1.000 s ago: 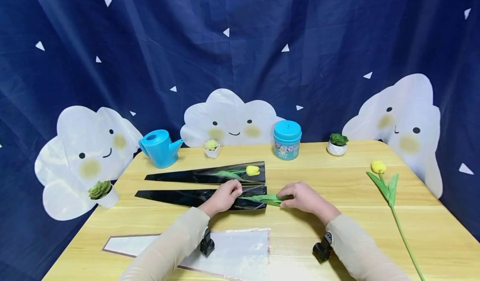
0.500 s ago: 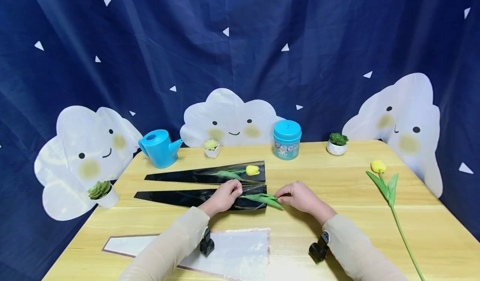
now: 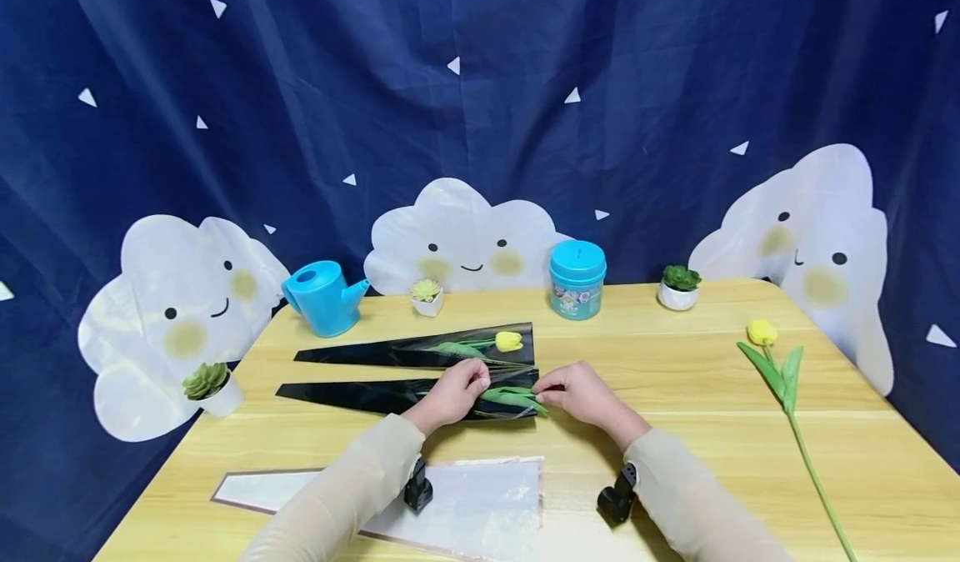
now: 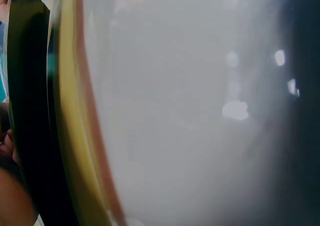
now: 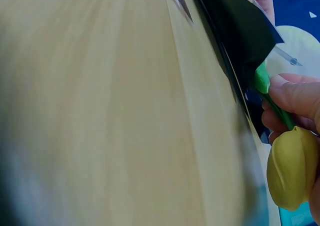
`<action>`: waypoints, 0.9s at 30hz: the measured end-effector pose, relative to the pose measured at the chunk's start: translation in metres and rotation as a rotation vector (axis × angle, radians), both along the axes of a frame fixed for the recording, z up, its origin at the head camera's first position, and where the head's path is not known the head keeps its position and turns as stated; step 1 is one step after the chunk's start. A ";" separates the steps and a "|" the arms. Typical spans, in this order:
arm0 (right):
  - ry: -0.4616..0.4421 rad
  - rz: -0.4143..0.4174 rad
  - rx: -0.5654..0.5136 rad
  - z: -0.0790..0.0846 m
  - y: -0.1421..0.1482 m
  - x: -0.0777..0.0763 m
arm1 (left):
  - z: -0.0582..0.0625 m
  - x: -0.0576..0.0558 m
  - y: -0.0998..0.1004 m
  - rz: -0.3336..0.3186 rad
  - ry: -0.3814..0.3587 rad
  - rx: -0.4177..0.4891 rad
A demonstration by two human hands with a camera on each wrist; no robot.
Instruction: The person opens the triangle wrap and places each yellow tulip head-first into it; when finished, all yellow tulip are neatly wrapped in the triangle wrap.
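Note:
At the open right end of the front black flower sleeve (image 3: pixel 341 393), my left hand (image 3: pixel 453 391) pinches the upper clear film. My right hand (image 3: pixel 576 391) grips a yellow tulip (image 5: pixel 292 168) by its stem, just below the bloom. That bloom is hidden behind the hand in the head view. The tulip's green leaves (image 3: pixel 513 397) lie mostly within the sleeve, their tips at its mouth. Behind lies another black sleeve (image 3: pixel 360 353) with a yellow tulip (image 3: pixel 508 341) inside. A third tulip (image 3: pixel 762 332) rests at the table's right.
Pale flower sleeves (image 3: pixel 480 504) lie flat in front, partly under the left forearm. Along the back stand a blue watering can (image 3: pixel 322 299), a small potted succulent (image 3: pixel 427 297), a teal jar (image 3: pixel 577 283) and another succulent (image 3: pixel 678 288). One more succulent (image 3: pixel 210 387) stands at left.
My right hand has moved left with the tulip, so its leaves have slid farther into the front sleeve. My left hand has kept its hold at the sleeve's mouth.

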State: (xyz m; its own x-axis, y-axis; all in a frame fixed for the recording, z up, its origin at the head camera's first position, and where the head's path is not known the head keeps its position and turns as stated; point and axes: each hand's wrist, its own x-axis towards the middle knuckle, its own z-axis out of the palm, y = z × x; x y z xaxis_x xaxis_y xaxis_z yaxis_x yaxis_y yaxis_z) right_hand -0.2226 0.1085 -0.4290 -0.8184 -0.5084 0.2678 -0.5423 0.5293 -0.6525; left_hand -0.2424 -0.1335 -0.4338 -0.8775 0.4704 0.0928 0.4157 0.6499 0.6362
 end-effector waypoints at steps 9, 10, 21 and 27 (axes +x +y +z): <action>-0.047 -0.016 -0.064 -0.006 -0.009 -0.003 | -0.001 -0.001 0.003 -0.020 0.041 0.024; -0.046 -0.017 -0.066 -0.006 -0.010 -0.003 | -0.001 0.000 0.003 -0.023 0.043 0.028; 0.016 -0.020 -0.072 -0.008 -0.020 -0.004 | 0.001 0.002 0.009 -0.028 0.047 0.043; -0.011 -0.006 -0.093 -0.010 -0.018 -0.004 | -0.001 0.001 0.009 -0.030 0.045 0.034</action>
State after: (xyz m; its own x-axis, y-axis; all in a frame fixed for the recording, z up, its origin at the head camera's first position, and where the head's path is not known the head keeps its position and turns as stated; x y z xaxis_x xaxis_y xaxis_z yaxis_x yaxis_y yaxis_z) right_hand -0.2270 0.0903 -0.4387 -0.8244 -0.4768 0.3050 -0.5321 0.4693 -0.7047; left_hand -0.2411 -0.1243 -0.4344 -0.8579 0.4920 0.1481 0.4630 0.6154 0.6379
